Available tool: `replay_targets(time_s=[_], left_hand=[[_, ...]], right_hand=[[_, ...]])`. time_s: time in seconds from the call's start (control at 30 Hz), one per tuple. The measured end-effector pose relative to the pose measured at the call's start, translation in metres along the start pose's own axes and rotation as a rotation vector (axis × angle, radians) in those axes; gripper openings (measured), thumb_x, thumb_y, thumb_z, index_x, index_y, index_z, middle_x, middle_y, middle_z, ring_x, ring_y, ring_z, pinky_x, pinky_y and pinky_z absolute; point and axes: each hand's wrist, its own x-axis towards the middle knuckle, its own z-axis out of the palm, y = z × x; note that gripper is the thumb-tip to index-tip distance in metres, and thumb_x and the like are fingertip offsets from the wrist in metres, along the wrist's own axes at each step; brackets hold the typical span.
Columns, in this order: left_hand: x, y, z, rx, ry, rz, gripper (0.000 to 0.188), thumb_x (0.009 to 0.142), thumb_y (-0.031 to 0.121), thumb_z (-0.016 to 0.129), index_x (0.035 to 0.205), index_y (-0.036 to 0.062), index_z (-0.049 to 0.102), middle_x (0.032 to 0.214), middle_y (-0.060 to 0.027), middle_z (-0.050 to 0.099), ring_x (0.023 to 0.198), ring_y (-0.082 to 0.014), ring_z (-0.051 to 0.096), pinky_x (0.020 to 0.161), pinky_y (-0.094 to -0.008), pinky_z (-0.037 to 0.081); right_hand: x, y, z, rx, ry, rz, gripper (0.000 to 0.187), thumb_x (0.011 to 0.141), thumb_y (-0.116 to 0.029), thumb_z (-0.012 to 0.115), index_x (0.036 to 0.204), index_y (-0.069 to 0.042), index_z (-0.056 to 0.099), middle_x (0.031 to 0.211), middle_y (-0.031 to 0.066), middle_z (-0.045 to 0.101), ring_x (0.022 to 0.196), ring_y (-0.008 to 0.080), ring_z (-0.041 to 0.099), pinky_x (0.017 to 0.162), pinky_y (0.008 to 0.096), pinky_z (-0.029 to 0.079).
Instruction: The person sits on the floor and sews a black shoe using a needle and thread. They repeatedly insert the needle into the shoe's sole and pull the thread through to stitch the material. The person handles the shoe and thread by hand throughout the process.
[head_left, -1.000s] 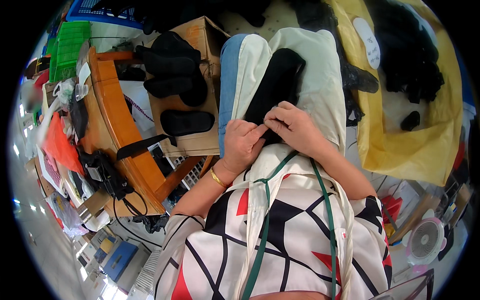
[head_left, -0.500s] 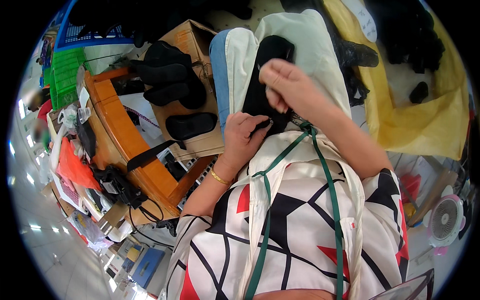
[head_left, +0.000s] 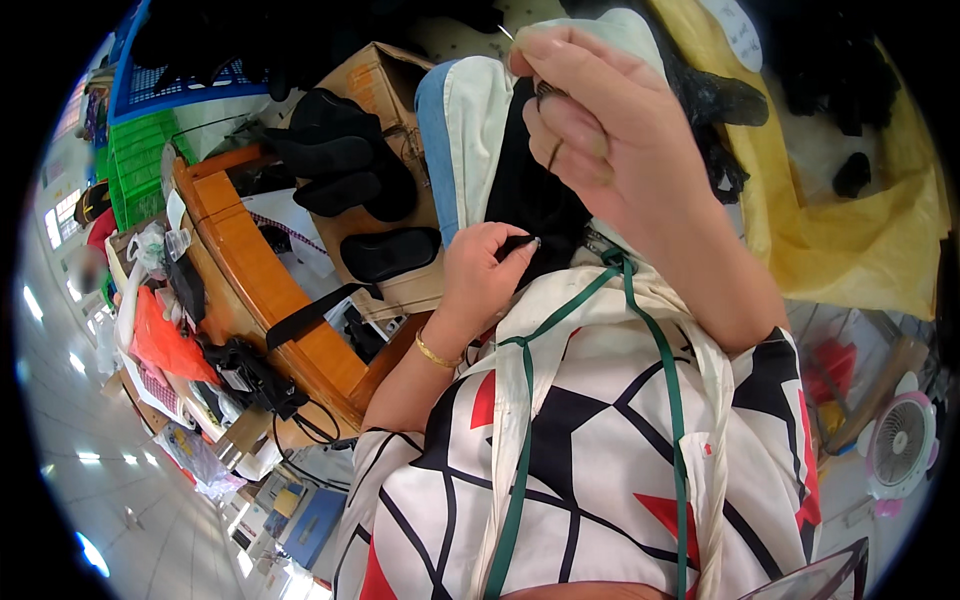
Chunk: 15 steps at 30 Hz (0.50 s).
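A black fabric piece (head_left: 552,208) lies across my lap, partly hidden under my right hand. My left hand (head_left: 480,268) is closed on its near edge, pinching a fold between thumb and forefinger. A gold bracelet circles that wrist. Raised above the cloth, my right hand (head_left: 610,125) pinches a thin, bright needle (head_left: 506,32), its end poking out past the fingertips. Dark bands sit on two fingers of the right hand. I cannot make out any thread.
Left of my lap, several black soles (head_left: 390,252) rest on a cardboard box (head_left: 415,290) beside an orange wooden frame (head_left: 235,215). Green and blue crates (head_left: 145,150) stand farther left. On the right are a yellow sheet (head_left: 800,265) and a small fan (head_left: 900,440).
My right hand has risen away from the fabric, up and forward, and the needle now shows at its fingertips. The left hand keeps its pinch on the fabric's edge.
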Motion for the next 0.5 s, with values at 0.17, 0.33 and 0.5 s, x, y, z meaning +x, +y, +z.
replay_targets(time_s=[0.17, 0.33, 0.5], left_hand=[[0.007, -0.001, 0.000, 0.019, -0.062, -0.144, 0.020, 0.080, 0.021, 0.076, 0.086, 0.0028, 0.070, 0.078, -0.0143, 0.067, 0.070, -0.0309, 0.065, 0.061, -0.0372, 0.049], [-0.011, 0.002, 0.000, -0.002, 0.141, -0.129, 0.045, 0.081, 0.039, 0.078, 0.099, -0.0002, 0.065, 0.087, -0.0182, 0.066, 0.077, -0.0322, 0.066, 0.067, -0.0383, 0.052], [-0.036, 0.003, -0.003, 0.178, 0.033, -0.334, 0.065, 0.075, 0.051, 0.082, 0.102, -0.0030, 0.059, 0.088, -0.0222, 0.064, 0.080, -0.0375, 0.065, 0.072, -0.0430, 0.053]], right_hand=[[-0.009, -0.003, 0.004, -0.051, -0.085, 0.045, 0.020, 0.102, -0.021, 0.059, 0.102, -0.002, 0.062, 0.064, -0.0082, 0.043, 0.051, -0.0001, 0.034, 0.047, 0.0189, 0.023], [-0.011, -0.010, -0.030, 0.029, -0.039, -0.069, 0.018, 0.100, -0.016, 0.061, 0.112, -0.003, 0.063, 0.072, -0.0012, 0.054, 0.056, 0.0049, 0.045, 0.047, 0.0200, 0.033], [-0.027, -0.023, -0.036, -0.050, -0.005, -0.064, 0.014, 0.100, -0.010, 0.054, 0.112, -0.006, 0.060, 0.071, 0.0023, 0.055, 0.057, 0.0103, 0.052, 0.049, 0.0223, 0.046]])
